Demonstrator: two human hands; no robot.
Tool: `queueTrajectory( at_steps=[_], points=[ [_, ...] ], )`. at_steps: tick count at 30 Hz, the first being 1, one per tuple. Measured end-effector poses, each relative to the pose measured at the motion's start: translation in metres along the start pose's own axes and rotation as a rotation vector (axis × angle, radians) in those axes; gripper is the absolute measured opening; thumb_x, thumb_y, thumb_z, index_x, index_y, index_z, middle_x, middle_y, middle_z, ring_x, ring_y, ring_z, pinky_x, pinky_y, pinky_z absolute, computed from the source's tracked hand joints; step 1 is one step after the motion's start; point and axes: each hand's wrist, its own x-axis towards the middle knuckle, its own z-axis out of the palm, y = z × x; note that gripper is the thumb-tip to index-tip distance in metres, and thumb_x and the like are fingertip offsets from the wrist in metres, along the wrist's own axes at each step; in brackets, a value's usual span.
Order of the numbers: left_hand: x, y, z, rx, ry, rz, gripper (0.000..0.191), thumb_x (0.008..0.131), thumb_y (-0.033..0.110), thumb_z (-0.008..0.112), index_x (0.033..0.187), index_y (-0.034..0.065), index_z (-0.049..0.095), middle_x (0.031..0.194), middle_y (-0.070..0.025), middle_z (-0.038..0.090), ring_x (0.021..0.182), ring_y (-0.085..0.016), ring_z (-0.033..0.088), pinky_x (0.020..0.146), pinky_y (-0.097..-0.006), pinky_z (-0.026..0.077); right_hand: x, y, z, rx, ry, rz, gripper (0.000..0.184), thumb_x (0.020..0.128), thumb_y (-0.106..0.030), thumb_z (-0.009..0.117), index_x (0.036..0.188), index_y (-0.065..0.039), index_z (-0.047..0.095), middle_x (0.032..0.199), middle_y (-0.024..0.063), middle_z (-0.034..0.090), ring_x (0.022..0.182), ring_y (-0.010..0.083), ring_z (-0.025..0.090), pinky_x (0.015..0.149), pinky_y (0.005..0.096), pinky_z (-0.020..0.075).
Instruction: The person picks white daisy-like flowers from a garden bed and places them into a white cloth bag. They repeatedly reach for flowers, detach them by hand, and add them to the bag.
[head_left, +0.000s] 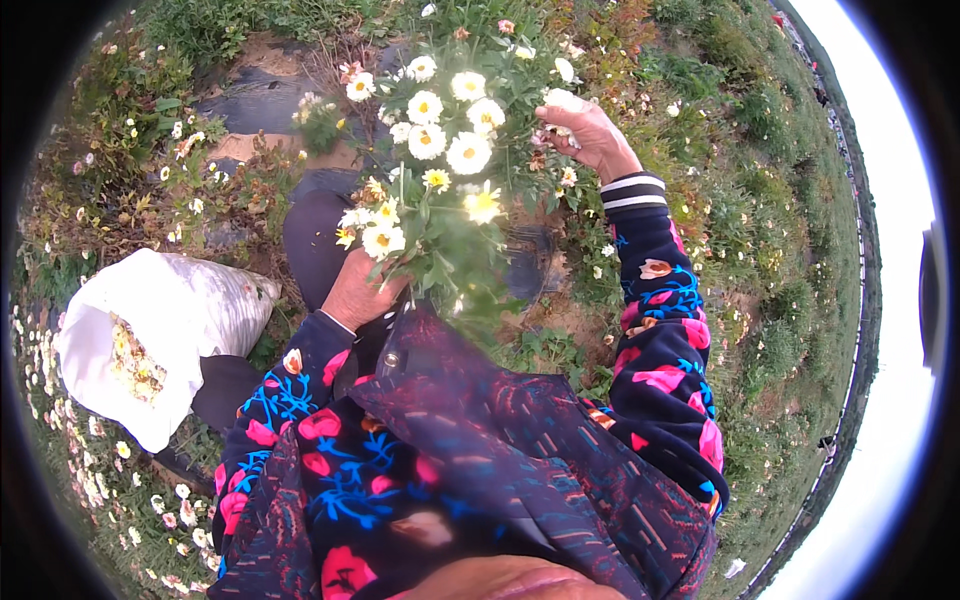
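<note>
My right hand (592, 139), at the upper right, has its thumb and curled fingers around white chrysanthemum blooms (562, 99) at the side of a leafy plant. Pale petals also show inside its palm. My left hand (358, 291) is half closed at the near edge of the same plant, just below a white bloom with a yellow centre (383, 238). Its fingertips are hidden among leaves, so what it grips cannot be told. Between the hands stands a cluster of open white blooms (426, 141). Below them hangs a dark patterned apron (450, 360) with a metal snap.
To the left, an open white sack (232, 292) lies tilted with picked flower heads (135, 360) inside. My dark-clad leg (319, 232) is beside the plant. Black plastic mulch (259, 101) covers parts of the sandy soil. Flowering rows (750, 225) stretch away on the right.
</note>
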Motion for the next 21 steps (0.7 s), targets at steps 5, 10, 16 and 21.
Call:
queueTrajectory(
  at_steps=[5,10,16,21],
  points=[
    [0.007,0.007,-0.001,-0.2,-0.005,-0.123,0.018,0.066,0.001,0.065,0.083,0.0034,0.065,0.1,-0.009,0.062,0.091,-0.031,0.061,0.077,-0.041,0.049,-0.025,0.003,0.014,0.131,0.088,0.007,0.031,0.084,-0.027,0.067,0.107,-0.007,0.061,0.096,0.0007,0.059,0.077,0.0076,0.056,0.047,0.0194,0.0429],
    [-0.008,0.001,-0.006,-0.024,-0.041,-0.117,0.02,0.063,0.0,0.063,0.083,0.0034,0.065,0.103,-0.0083,0.063,0.091,-0.029,0.061,0.075,-0.0404,0.05,-0.088,-0.073,0.032,-0.147,0.138,-0.457,0.027,0.088,-0.031,0.061,0.082,-0.006,0.055,0.069,0.0025,0.054,0.047,0.0072,0.05,0.035,0.0183,0.0361],
    [0.003,0.007,-0.001,-0.031,-0.073,0.003,0.022,0.062,0.004,0.064,0.083,0.0045,0.065,0.105,-0.0061,0.062,0.09,-0.026,0.061,0.073,-0.0404,0.05,-0.063,-0.097,-0.056,0.078,0.532,-0.517,0.018,0.085,-0.026,0.066,0.087,-0.009,0.06,0.076,0.0008,0.059,0.058,0.0092,0.053,0.042,0.0179,0.038],
    [0.034,0.021,-0.047,-0.438,-0.217,-0.479,0.074,0.059,0.019,0.081,0.125,0.0091,0.05,0.132,-0.0124,0.045,0.107,-0.026,0.054,0.079,-0.0359,0.05,-0.091,-0.031,0.013,-0.012,0.05,-0.602,0.017,0.086,-0.019,0.063,0.077,-0.005,0.061,0.069,0.0006,0.055,0.06,0.0092,0.051,0.053,0.0234,0.0416]
  ],
)
